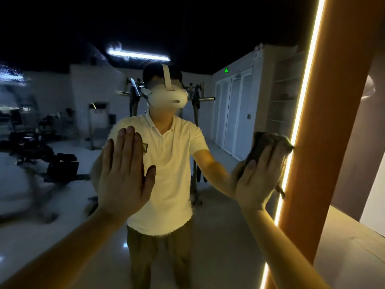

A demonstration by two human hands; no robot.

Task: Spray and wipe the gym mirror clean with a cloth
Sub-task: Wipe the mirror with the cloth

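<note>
The cloth is dark and bunched, pinned flat against the mirror just beside the light strip. Its upper corner reaches the strip's glowing edge. I have the right hand spread over it, fingers straight and pressing, not curled round the fabric. Most of the cloth sits under the palm and fingers. A dark hump of it shows above the fingertips, and a small tail hangs out below the hand on the side nearer the strip.

Well away from the strip, the left hand lies flat on the glass with nothing in it. Its fingers are straight and close together, the thumb set out to the side.

Between the two hands the glass gives back the person's reflection: a pale shirt and a white headset. Farther from the strip, the reflection shows dark gym machines on a pale floor, blurred, with a long ceiling lamp above the headset.

On the far side of the strip from the hands stands an orange panel, touching the strip along its whole length.
</note>
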